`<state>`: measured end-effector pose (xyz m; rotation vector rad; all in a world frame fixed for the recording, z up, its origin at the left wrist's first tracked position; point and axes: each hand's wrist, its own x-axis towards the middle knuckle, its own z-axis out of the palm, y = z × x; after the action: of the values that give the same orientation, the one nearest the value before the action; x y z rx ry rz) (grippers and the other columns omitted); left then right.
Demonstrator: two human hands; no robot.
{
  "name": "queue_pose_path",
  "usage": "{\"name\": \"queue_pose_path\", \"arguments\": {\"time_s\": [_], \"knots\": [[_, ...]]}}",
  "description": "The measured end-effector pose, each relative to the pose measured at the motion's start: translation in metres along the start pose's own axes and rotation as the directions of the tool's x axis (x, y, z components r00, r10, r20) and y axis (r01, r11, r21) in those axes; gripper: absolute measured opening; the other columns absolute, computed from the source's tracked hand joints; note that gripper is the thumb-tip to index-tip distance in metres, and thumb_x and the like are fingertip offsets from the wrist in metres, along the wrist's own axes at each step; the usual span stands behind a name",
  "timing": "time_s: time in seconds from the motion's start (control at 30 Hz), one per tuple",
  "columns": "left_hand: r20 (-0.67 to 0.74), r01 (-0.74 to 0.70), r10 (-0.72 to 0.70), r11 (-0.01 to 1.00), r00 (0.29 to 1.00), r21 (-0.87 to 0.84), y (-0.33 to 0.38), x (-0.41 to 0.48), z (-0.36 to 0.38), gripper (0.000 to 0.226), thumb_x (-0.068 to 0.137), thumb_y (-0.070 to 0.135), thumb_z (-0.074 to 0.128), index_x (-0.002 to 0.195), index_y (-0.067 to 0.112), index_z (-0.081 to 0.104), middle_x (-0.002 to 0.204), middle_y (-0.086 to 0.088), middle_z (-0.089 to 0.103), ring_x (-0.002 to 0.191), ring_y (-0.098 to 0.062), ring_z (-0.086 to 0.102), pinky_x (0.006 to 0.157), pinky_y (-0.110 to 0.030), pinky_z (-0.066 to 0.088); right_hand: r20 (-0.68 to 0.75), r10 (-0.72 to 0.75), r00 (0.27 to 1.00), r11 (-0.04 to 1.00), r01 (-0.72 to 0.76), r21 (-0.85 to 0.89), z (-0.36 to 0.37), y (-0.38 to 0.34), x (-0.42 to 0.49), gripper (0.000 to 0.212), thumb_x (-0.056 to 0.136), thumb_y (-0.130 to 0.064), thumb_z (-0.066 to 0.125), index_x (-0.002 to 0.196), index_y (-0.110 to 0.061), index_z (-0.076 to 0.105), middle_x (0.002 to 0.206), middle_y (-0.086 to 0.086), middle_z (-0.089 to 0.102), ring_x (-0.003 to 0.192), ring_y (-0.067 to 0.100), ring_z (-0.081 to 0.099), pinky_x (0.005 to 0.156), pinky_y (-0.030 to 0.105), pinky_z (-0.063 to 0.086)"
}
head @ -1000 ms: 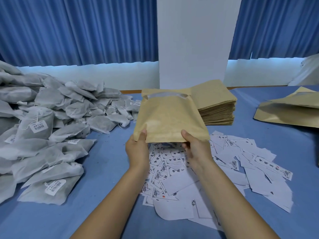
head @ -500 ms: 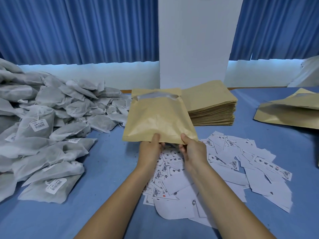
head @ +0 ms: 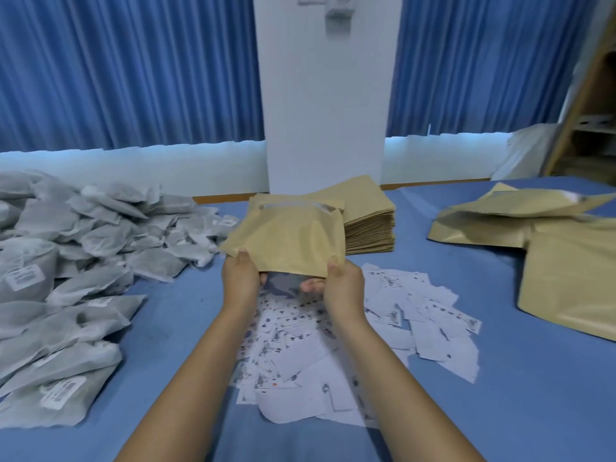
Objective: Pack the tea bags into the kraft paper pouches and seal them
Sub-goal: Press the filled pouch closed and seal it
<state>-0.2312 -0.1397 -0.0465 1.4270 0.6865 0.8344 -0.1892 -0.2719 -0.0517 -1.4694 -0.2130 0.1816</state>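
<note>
Above the paper slips (head: 333, 345), my left hand (head: 241, 278) and right hand (head: 343, 285) have spread apart along the near edge of the kraft pouch (head: 290, 238). My fingers (head: 310, 284) grip a corner each and have pulled its mouth open, so the silver lining now shows. I judge it ready for filling. The tea bags (head: 83, 261) lie to the left on the surface (head: 500, 395), with the pouch stack (head: 370, 225) behind.

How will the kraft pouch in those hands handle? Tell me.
Probably light: the left hand and right hand hold the kraft pouch up by its near edge alone. Likely fairly stiff: it juts forward with little droop. Its wrinkled face suggests it creases easily.
</note>
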Motion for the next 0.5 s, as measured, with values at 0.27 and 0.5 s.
{"name": "queue_pose_path", "arguments": {"time_s": [0.27,0.5], "knots": [[0.191,-0.054,0.072,0.994,0.979,-0.098,0.033,-0.059,0.102,0.033,0.102,0.017,0.037,0.072,0.012,0.049,0.051,-0.004,0.046,0.034,-0.011,0.04,0.036,-0.02,0.034,-0.368,-0.269,0.89,0.955,0.295,0.014,-0.099,-0.034,-0.015,0.034,0.104,-0.012,0.026,0.081,-0.023,0.049,0.088,0.001,0.062,0.048,0.015,0.067,0.048,0.02,0.041],[0.472,0.197,-0.075,0.957,0.879,-0.215,0.032,-0.136,0.217,0.012,0.099,0.013,0.047,0.09,0.009,0.055,0.052,-0.001,0.048,0.033,-0.008,0.035,0.038,-0.02,0.03,-0.659,-0.237,0.714,0.937,0.347,0.039,-0.219,-0.049,-0.008,0.038,0.102,-0.007,0.026,0.068,-0.015,0.039,0.078,-0.004,0.041,0.046,0.023,0.064,0.039,0.015,0.04]]}}
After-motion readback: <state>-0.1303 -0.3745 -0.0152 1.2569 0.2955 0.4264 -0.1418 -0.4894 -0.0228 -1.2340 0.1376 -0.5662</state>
